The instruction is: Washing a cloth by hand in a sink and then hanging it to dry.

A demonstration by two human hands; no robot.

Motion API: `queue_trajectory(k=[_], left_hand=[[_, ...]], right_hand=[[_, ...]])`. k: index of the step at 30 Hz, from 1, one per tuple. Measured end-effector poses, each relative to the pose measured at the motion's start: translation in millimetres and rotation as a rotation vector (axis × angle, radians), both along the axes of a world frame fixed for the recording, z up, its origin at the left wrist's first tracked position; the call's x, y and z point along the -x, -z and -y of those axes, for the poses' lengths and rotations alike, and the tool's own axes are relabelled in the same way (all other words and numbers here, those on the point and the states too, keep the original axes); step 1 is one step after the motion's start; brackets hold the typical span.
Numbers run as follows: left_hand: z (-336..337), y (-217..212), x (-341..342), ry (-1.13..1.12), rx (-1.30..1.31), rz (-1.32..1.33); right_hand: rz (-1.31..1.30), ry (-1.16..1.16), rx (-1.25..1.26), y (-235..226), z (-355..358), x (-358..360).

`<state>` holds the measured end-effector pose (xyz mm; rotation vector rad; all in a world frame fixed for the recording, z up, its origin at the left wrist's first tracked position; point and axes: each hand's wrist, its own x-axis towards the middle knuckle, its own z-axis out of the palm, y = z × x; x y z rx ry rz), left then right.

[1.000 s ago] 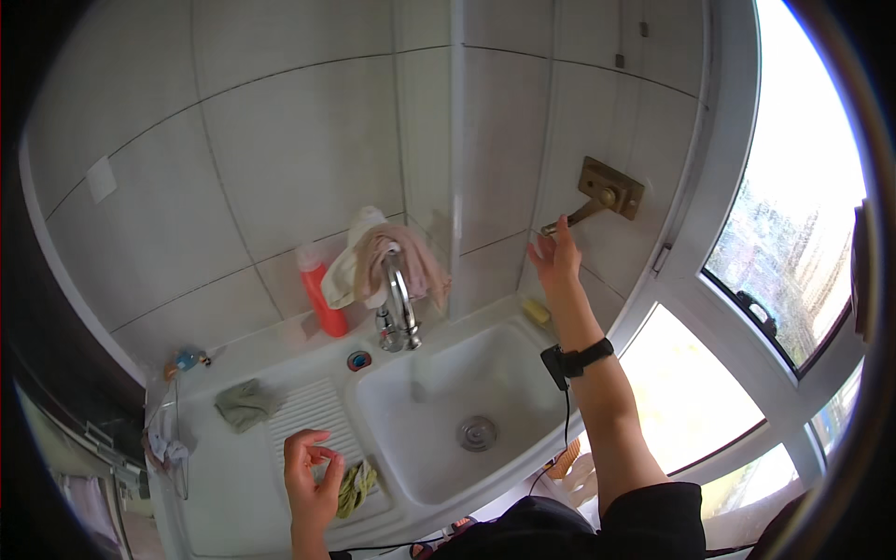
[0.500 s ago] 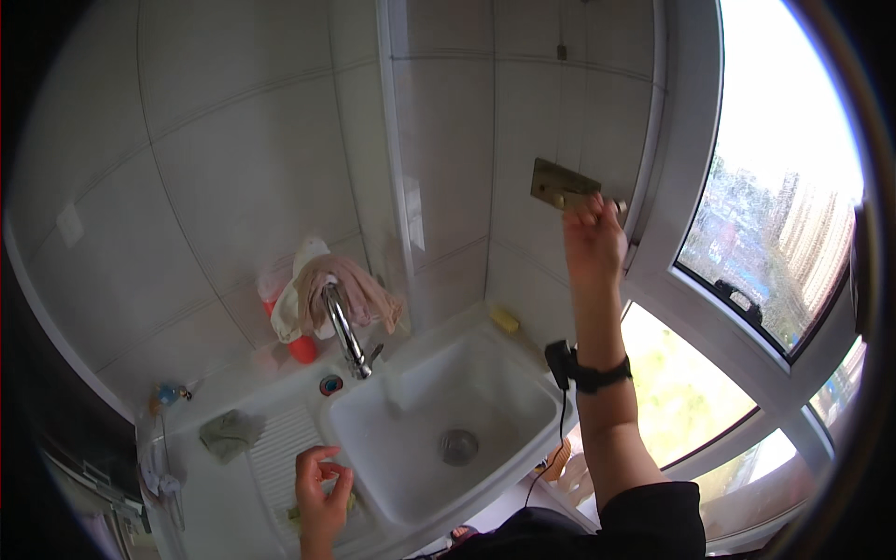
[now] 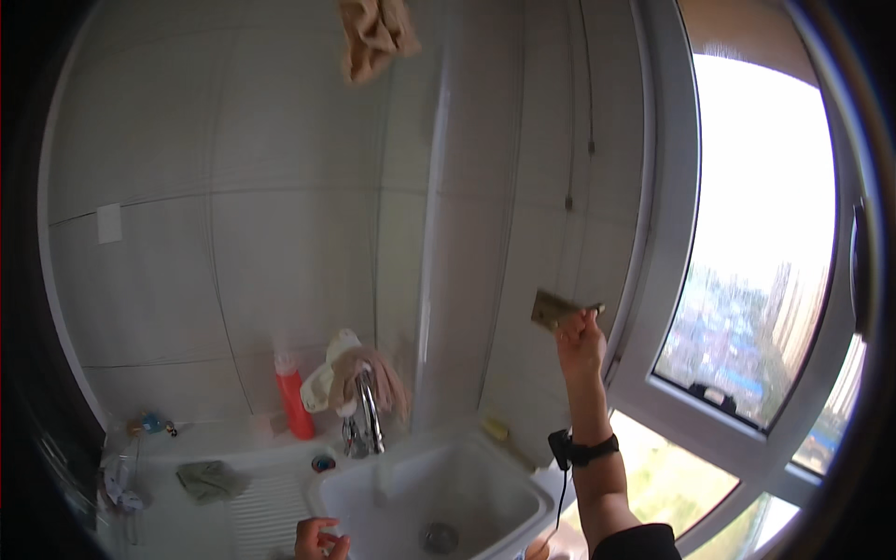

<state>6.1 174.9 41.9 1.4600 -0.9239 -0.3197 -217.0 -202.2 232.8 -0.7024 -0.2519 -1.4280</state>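
My right hand [image 3: 580, 342] is closed around the handle of a brass-coloured wall crank [image 3: 551, 309], beside the window frame. Two thin cables run up the tiled wall above the crank. Low in the view, near the sink's left edge, my left hand [image 3: 320, 541] is held with loosely bent fingers apart and nothing in them. A tan cloth [image 3: 375, 37] hangs at the top of the view; what it hangs from is out of sight.
The white sink [image 3: 537, 499] has a chrome faucet [image 3: 371, 411] with a pinkish cloth [image 3: 392, 375] draped over it. A red bottle [image 3: 295, 403] stands behind. A green rag [image 3: 207, 480] lies on the left counter, and a yellow brush [image 3: 495, 429] at the sink's back corner.
My view has tilted upward, so the sink and crank sit lower and the hanging tan cloth has come into sight. My right hand stays on the crank handle, its wrist turned slightly.
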Motion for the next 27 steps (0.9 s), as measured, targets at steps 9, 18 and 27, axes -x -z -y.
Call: queue_trajectory(k=[9,18,27], left_hand=[[11,34,-3,-0.017,0.025,0.103],[-11,30,-8,-0.080,0.126,0.059],[-17,31,-6,-0.107,0.094,0.049]], right_hand=[[-0.374,-0.087,-0.547,13,124,-106],[-0.011,0.328,-0.400,95,33,4],[-0.357,0.042,-0.422,-28,77,-101]])
